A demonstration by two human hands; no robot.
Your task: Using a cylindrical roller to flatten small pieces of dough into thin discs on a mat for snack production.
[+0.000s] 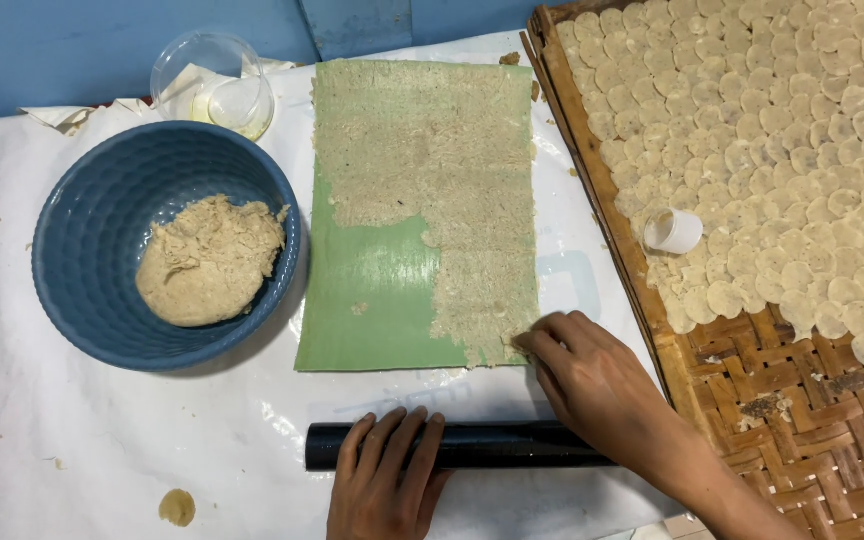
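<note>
Pale, crumbly dough [442, 190] lies rolled thin over a green leaf sheet [372, 300] on the white-covered table [102, 450], bare green showing only at the sheet's lower left. From my remote seat I see the right hand [592, 380] curled with fingertips [524, 343] pinched at the dough's ragged near-right corner, touching it at the sheet's edge; whether any crumb is gripped I cannot tell. The left hand [387, 480] lies flat and open, fingers spread over the black roller [452, 446], which rests crosswise just below the sheet, pressed rather than clasped. A blue bowl [82, 200] just left of the sheet holds a lump of the same dough [210, 262]; a clear glass dish [214, 82] sits behind it. To the right, a woven bamboo tray [752, 400] carries rows of small pale discs [752, 120] and a white cup-shaped cutter [674, 231]. My judgement: mending that edge calls for light fingertip pressure, easing loose dough inward so the layer stays even, with the roller kept pinned so it cannot wander onto the sheet.
</note>
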